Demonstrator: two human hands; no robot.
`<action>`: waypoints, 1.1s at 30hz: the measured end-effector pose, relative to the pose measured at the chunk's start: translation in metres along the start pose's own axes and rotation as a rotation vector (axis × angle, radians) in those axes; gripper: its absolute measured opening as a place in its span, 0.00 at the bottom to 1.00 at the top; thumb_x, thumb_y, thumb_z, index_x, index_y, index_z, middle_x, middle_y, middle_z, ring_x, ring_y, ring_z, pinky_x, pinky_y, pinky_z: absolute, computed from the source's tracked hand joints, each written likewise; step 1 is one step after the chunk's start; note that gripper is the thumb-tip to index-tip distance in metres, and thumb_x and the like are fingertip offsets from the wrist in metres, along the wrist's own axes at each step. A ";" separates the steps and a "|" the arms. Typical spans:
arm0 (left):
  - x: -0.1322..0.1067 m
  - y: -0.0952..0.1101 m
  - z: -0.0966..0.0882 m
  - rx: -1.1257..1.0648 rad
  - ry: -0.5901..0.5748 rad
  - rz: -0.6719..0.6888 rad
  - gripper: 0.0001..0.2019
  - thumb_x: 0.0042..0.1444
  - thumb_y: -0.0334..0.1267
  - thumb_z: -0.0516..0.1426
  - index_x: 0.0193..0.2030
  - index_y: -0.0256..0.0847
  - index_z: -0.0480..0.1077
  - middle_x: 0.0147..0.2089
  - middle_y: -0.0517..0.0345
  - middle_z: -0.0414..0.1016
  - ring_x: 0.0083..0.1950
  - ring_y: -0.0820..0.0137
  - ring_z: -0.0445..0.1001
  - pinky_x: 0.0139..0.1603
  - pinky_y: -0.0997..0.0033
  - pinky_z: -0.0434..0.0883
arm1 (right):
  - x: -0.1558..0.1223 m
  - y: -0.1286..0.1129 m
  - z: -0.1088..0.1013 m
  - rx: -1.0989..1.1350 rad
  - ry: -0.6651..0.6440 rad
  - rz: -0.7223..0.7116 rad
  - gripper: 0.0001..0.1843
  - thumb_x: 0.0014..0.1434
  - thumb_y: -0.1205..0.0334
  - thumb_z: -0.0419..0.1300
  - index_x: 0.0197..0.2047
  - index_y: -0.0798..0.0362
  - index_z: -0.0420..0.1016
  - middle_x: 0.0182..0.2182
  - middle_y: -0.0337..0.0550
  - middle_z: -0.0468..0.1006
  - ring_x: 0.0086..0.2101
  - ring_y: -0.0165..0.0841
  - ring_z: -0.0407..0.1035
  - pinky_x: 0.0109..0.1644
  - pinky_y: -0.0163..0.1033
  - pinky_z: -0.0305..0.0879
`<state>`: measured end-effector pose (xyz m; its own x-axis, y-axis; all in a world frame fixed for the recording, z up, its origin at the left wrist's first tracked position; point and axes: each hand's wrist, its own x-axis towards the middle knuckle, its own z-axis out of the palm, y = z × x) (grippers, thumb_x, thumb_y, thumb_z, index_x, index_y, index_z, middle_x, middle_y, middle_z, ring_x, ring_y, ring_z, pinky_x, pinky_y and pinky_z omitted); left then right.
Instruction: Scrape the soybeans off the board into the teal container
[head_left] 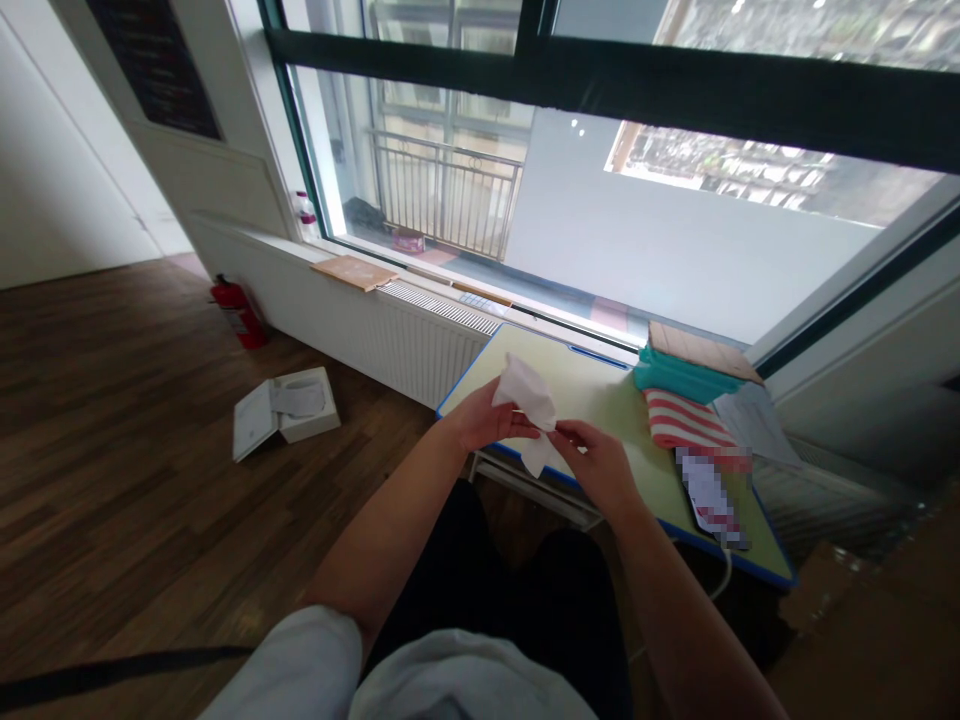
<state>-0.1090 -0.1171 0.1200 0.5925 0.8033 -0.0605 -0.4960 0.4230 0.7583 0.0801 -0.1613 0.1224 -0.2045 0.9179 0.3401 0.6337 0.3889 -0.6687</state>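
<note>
A white tissue (527,390) is held between my two hands, above the near edge of a pale yellow-green table (592,395) with a blue rim. My left hand (486,416) is curled around the tissue's left side, its fingers pointing right. With thumb and fingertips, my right hand (596,460) pinches the tissue's right edge. One part of the tissue stands up over the left fingers and another hangs below them. The fingertips are partly covered by it.
On the table's right lie a red-and-white striped cloth (686,418), a teal box-like stack (682,372) and a blurred phone-like object (709,495). An open white box (304,405) and a fire extinguisher (238,312) are on the floor left. A radiator (420,345) runs under the window.
</note>
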 end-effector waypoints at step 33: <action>0.008 -0.019 0.009 -0.081 0.015 -0.062 0.16 0.47 0.26 0.55 0.45 0.33 0.67 0.40 0.48 0.75 0.43 0.63 0.74 0.46 0.64 0.69 | -0.019 0.055 0.022 0.428 0.426 0.471 0.24 0.56 0.42 0.47 0.48 0.50 0.60 0.28 0.38 0.71 0.26 0.31 0.65 0.26 0.34 0.61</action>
<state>-0.0893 -0.1227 0.1107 0.6142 0.7806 -0.1159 -0.5087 0.5039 0.6981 0.1026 -0.1560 0.0648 0.3761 0.9184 0.1230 0.2202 0.0404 -0.9746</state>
